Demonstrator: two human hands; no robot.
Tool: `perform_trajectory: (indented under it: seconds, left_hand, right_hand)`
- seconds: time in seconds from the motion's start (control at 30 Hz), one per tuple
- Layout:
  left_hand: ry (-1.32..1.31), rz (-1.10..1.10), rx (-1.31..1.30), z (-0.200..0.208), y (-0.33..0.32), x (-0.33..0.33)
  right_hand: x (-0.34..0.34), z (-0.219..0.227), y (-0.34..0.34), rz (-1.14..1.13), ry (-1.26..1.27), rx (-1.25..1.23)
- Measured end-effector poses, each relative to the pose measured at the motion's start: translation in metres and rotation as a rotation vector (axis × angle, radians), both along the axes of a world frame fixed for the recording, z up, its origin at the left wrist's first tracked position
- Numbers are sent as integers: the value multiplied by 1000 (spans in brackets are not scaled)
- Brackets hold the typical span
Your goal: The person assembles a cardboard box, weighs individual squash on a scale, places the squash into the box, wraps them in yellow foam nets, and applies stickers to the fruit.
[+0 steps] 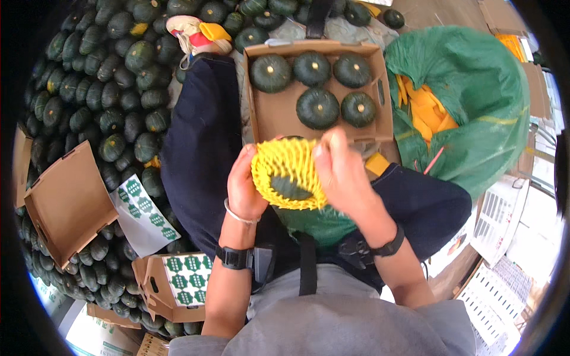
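Observation:
Both my hands hold a dark green squash point(289, 187) over my lap, wrapped in a yellow foam net sleeve point(286, 165). My left hand point(243, 185) grips the net's left side. My right hand point(339, 166) clasps its right side, fingers over the top edge. Just beyond stands an open cardboard box point(270, 115) with several bare dark green squashes point(317, 108) inside, its near left part uncovered.
A big heap of dark green squashes point(101, 89) fills the left. A green bag point(475, 95) of yellow net sleeves point(428, 113) sits at right. An empty cardboard box point(68, 204), sheets of green stickers point(142, 210) and another sticker sheet box point(175, 285) lie at lower left.

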State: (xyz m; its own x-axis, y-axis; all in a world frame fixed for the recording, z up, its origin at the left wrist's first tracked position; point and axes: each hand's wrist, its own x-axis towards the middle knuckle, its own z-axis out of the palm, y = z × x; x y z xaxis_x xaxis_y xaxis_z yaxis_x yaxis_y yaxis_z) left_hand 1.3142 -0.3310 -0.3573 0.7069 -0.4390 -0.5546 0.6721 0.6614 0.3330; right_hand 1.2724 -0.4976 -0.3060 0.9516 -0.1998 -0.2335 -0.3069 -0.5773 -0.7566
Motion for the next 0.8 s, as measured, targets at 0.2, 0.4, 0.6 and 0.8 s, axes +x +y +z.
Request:
perform_trajectory:
  seconds: [0.2,0.4,0.6,0.8]
  left_hand:
    - [179,-53,-92,45,2,-34]
    - [231,-334,-224,32,35,-80]
    - [-150,-161,150,54,18,-82]
    - [-386,-211,483,60,15,-84]
  right_hand:
    - [-25,-8,-15,-228,80,857]
    - [-69,5,-18,-24,-14,852]
    - [-80,5,-8,66,158,1102]
    - [-71,22,7,463,-176,-14]
